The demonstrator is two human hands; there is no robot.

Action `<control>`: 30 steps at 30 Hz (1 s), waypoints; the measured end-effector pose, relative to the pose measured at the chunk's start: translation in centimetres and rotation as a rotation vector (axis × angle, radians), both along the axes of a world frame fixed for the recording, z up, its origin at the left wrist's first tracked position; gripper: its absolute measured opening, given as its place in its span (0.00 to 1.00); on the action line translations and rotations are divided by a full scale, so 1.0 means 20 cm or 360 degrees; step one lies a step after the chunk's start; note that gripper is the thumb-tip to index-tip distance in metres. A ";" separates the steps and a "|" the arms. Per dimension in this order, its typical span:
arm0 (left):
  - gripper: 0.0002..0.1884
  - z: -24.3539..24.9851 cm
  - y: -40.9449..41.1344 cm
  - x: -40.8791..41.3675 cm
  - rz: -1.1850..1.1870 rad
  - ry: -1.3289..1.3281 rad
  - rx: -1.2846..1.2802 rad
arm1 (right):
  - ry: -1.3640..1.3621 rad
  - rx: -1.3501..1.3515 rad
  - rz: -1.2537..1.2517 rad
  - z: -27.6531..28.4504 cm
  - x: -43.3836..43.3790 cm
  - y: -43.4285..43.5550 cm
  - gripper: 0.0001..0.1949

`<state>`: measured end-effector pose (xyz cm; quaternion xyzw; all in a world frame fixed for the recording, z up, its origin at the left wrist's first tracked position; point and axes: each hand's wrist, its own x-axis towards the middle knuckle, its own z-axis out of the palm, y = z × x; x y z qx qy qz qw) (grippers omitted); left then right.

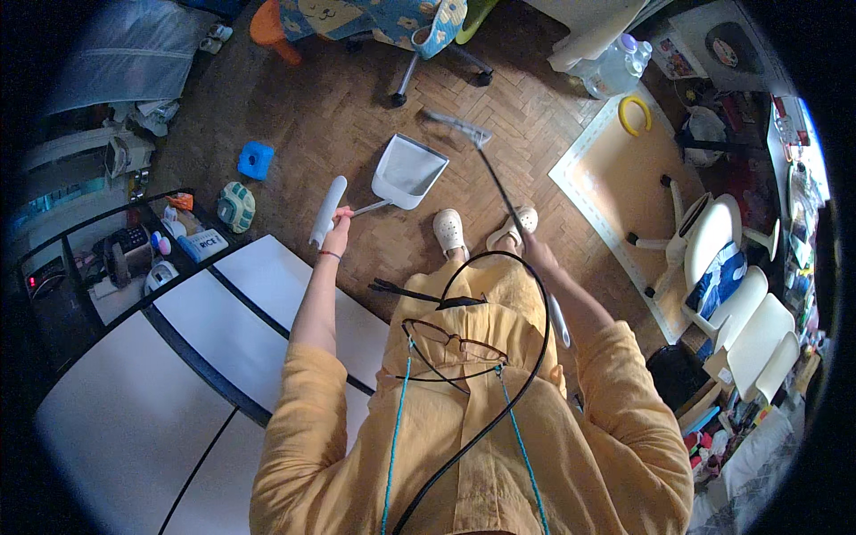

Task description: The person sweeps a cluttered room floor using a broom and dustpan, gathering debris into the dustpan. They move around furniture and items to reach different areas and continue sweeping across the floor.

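Observation:
My left hand [339, 233] is closed around the handle of a long-handled dustpan [409, 167]. Its thick pale grip [328, 210] sticks up past my fingers, and the white pan rests on the parquet floor with its mouth facing away from me. In my right hand [540, 255] is the dark stick of a broom [496, 179], whose grey handle end points back beside my hip. The broom's head [461, 127] is at the floor beyond the pan's right corner, apart from it and slightly blurred. Both of my clogs [449, 231] stand on the floor just behind the pan.
A blue plastic piece [255, 160] and a green patterned ball [236, 207] lie to the left. Ahead stands a wheeled chair [408, 73]. At right are a mat [588, 174] with a yellow ring [634, 115], and a white chair [712, 234]. White cabinets [221, 334] flank my left; a black cable [545, 321] loops before me.

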<state>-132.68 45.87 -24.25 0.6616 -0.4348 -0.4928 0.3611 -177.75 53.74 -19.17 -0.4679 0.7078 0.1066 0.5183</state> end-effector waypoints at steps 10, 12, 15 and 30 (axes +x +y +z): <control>0.03 0.01 -0.05 -0.02 0.0030 -0.0003 0.0031 | -0.0113 -0.0041 -0.0041 0.36 -0.06 0.45 0.24; 0.03 0.01 -0.03 -0.03 0.0144 0.0037 0.0143 | -0.0229 -0.0084 -0.0242 0.40 -0.10 0.52 0.23; 0.04 0.01 0.00 -0.04 0.0236 0.0054 0.0230 | -0.0135 -0.0175 -0.0345 0.41 -0.16 0.56 0.23; 0.04 0.10 0.14 -0.10 -0.0504 -0.0142 0.0267 | 0.0164 -0.0283 -0.0668 0.11 -0.37 0.64 0.24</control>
